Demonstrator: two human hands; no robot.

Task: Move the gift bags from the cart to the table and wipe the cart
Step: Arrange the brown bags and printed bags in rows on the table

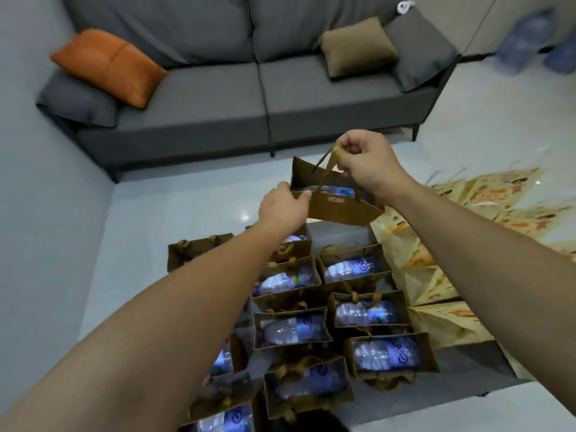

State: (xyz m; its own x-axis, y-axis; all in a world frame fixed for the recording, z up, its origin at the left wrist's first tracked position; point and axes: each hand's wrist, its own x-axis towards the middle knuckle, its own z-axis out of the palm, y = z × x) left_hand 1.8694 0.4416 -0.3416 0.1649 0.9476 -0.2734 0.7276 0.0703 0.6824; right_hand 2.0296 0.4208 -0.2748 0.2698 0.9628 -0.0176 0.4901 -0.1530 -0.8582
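A brown paper gift bag [339, 208] with a water bottle inside hangs in the air above the far end of a grey surface [467, 363]. My right hand [364, 160] grips its ribbon handles from above. My left hand [282, 207] pinches the bag's left rim. Below my arms, several more brown gift bags [352, 263] stand in rows on that grey surface, each with a plastic water bottle [381, 353] lying inside. Whether the surface is the cart or the table I cannot tell.
A grey sofa [249, 98] with an orange cushion [109, 67] and a brown cushion [358, 46] stands against the far wall. Folded patterned yellow paper [436, 275] lies to the right of the bags. Blue water jugs [523, 39] sit at the far right on the pale tile floor.
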